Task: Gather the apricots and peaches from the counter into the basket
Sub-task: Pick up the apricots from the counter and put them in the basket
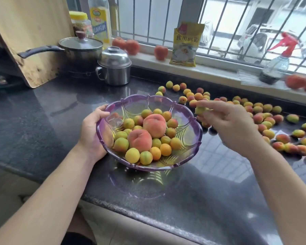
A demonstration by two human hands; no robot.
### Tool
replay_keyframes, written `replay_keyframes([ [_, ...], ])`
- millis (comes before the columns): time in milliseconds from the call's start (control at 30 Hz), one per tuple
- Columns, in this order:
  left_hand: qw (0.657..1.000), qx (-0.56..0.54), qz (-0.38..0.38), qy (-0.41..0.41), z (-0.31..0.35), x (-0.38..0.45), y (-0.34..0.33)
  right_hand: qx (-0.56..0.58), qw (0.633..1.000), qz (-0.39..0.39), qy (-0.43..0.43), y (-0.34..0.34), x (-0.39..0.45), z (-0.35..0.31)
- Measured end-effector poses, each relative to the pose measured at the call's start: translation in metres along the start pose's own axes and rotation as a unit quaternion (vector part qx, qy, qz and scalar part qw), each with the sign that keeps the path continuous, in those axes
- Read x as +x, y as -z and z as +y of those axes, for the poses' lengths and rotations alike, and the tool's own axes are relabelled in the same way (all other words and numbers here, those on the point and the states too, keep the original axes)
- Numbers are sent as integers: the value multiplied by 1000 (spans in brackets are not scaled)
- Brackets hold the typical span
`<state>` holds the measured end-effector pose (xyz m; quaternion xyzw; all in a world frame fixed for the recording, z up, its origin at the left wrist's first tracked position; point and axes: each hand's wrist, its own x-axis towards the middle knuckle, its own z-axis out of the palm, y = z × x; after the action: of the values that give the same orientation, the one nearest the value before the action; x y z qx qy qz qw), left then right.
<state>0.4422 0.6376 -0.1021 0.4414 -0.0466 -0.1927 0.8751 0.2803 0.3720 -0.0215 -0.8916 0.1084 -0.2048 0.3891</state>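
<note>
A: Head view first. Where is the basket?

B: The purple basket (189, 121) sits near the front edge of the dark counter (42, 121), a little left of its middle. The left hand (94, 131) grips its left rim, thumb over the lip and fingers curled underneath.

A: What is inside?

B: Two peaches (154, 125) lie touching in the middle, ringed by small apricots in the basket (132, 155), yellow and orange with some green.

A: And the right hand?

B: The right hand (226, 124) hangs above the counter just right of the basket's rim. Thumb and fingertips pinch one greenish apricot (200, 110); the index finger is stretched out toward the left.

A: What is left on the counter?

B: Many loose apricots (267, 107) are scattered across the right half, from the back edge under the windowsill (148, 59) out to the right edge.

A: Anything else?

B: At the back left corner stand a lidded saucepan (80, 48) and a steel pot (114, 68), with a wooden board (30, 32) leaning behind them. On the sill are red fruits (160, 52), a yellow packet (185, 43) and a spray bottle (276, 68).
</note>
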Motion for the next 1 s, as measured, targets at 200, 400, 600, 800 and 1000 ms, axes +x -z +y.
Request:
replay_keyframes([
  [200,1000,-20,-12,9,1,-1,1,-347,912,-184,122,-27,27,-26],
  [400,999,-36,-13,10,2,0,1,-420,869,-233,122,-34,38,-15],
  [600,999,-41,-8,11,2,1,2,-428,860,-249,122,-39,38,-15],
  [800,999,-37,12,11,0,2,3,-415,866,-250,124,-37,39,-9],
  [1000,999,-24,18,16,1,0,1,-224,970,-85,42,-11,40,-6],
])
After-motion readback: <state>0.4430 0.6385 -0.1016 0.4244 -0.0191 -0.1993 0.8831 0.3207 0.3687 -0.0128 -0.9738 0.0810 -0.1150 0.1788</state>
